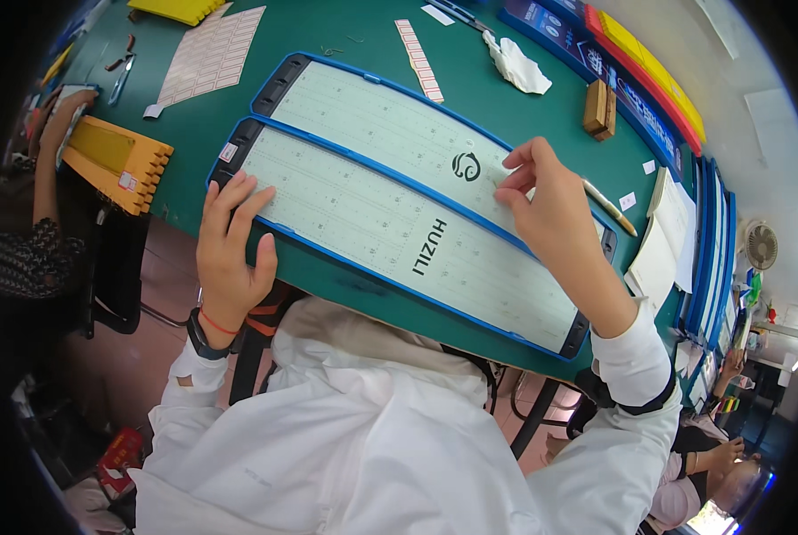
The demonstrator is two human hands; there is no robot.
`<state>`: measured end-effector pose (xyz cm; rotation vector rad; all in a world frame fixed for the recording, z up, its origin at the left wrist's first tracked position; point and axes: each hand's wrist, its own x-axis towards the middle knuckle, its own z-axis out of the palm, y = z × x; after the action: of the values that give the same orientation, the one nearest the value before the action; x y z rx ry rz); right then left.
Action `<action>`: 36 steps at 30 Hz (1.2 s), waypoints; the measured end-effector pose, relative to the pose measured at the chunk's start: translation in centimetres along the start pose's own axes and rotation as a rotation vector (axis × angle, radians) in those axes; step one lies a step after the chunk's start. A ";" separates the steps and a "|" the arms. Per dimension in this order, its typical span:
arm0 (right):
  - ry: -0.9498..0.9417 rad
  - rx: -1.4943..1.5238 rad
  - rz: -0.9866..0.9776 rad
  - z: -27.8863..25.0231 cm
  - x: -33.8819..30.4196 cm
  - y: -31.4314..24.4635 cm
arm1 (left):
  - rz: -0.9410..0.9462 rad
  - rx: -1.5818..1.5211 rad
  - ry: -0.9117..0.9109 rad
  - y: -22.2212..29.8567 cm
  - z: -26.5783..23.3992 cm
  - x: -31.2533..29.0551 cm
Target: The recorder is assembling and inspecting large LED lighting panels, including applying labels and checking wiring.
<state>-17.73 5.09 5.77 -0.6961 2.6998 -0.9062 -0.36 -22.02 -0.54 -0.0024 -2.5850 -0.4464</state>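
Blue-framed twin panel (pixel 406 188) lying open on green table (pixel 301 27), centre; looking light, stiff, slick-faced, frame edges offering best hold. Left hand (pixel 231 254) resting spread on near-left corner, gripping nothing. Right hand (pixel 541 192) half-pinching above far half; cannot tell if holding anything.

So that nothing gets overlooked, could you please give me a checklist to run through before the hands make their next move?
1. Panels side by side: ok; the near panel and far panel lie lengthwise together on the green table.
2. Left hand at the near panel's left end: ok.
3. Right hand empty: cannot tell; it is pinched over the far panel.
4. White label visible on both left ends: not ok; only the near panel shows one.
5. Pen, crumpled tissue and wooden block off both panels: ok.
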 end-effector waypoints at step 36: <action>0.082 -0.101 0.084 0.7 -0.5 -0.6 | 0.001 -0.007 -0.003 -0.2 -0.3 0.0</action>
<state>-16.80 4.54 5.59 -0.5711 2.8405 -0.8007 -0.29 -22.28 -0.36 -0.0066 -2.5862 -0.4560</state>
